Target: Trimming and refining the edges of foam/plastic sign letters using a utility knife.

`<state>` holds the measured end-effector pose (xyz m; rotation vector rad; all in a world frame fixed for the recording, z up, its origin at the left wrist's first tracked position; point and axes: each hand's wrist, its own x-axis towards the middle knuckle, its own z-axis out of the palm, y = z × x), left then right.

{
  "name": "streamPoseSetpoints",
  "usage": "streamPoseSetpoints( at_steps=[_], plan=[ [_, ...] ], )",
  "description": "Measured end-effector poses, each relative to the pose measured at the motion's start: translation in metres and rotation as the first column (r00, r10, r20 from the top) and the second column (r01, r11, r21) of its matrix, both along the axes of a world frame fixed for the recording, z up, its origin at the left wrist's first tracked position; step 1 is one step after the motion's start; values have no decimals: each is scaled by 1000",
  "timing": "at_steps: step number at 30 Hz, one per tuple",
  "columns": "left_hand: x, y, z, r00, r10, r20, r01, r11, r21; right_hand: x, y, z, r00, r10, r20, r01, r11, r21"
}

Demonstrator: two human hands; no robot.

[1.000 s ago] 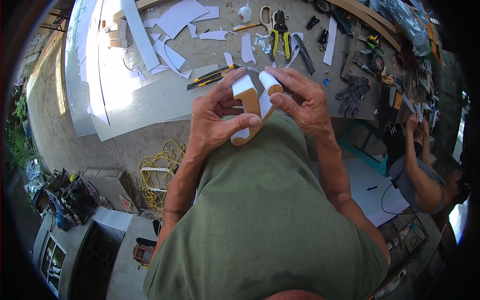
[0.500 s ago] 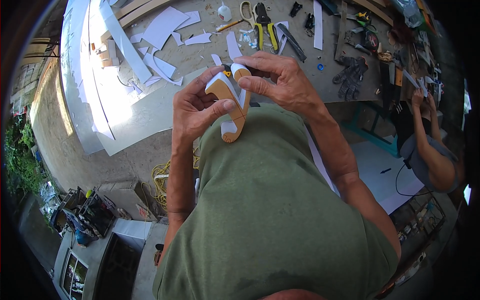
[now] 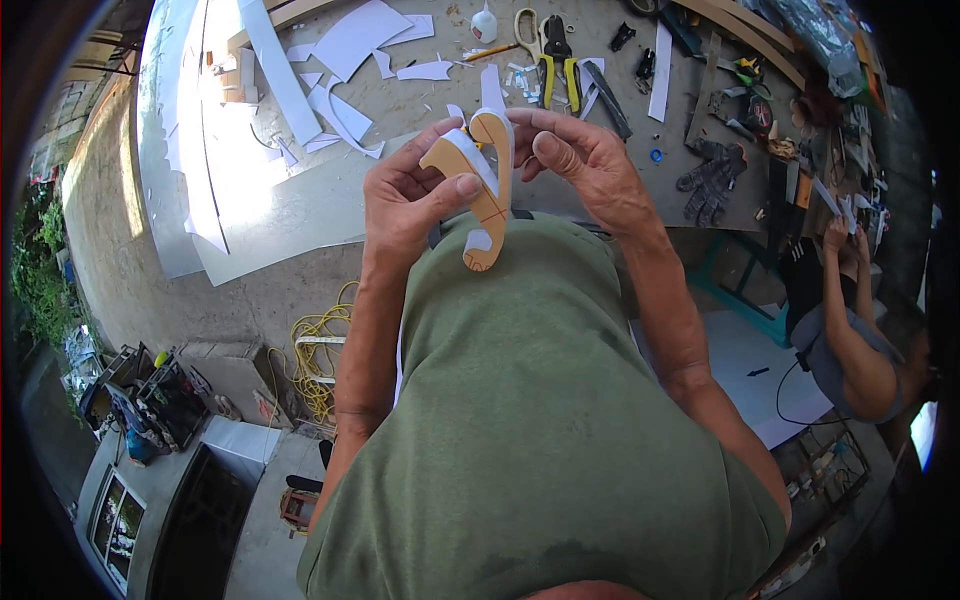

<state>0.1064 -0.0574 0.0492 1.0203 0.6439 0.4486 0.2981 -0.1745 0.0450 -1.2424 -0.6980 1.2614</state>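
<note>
A curved, hook-shaped piece (image 3: 490, 208) with a tan face, white sides and dark and red marking lines is held up in front of my shirt. My left hand (image 3: 408, 200) pinches its left arm, thumb on the tan face and fingers behind. My right hand (image 3: 592, 175) is at the piece's upper right; its thumb stands off the face, and its fingertips reach the white edge, partly hidden. A small yellow and black thing (image 3: 478, 146) shows between the two arms of the piece; its kind I cannot make out.
Beyond my hands, the workbench (image 3: 420, 165) carries white sheet offcuts (image 3: 360, 40), scissors (image 3: 526, 35), yellow-handled snips (image 3: 557, 65), a glue bottle (image 3: 484, 25), a pencil (image 3: 490, 52) and a grey glove (image 3: 712, 182). Another person (image 3: 850, 330) works at the right. A yellow cord (image 3: 318, 360) lies lower left.
My right thumb has lifted off the tan face, and that hand has shifted slightly right. The piece has moved a little right and turned more upright, still in my left hand.
</note>
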Motion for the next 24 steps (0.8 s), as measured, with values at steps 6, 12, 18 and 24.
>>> streamPoseSetpoints(
  at_steps=[6, 12, 18, 24],
  plan=[
    [-16, 8, -35, 979, 117, 167, -82, 976, -202, -22, -10, -2, 982, 35, -186, -44, 998, -43],
    [-17, 7, -49, 965, 124, 233, -47, 950, -309, -25, -12, -10, 953, -16, -303, -18, 994, -107],
    [-17, 4, -59, 949, 153, 277, -26, 910, -414, -25, -11, -12, 917, -21, -398, -43, 988, -152],
    [-17, 7, -67, 939, 196, 282, -23, 855, -519, -35, -14, -12, 884, 26, -466, -116, 979, -165]
  ],
)
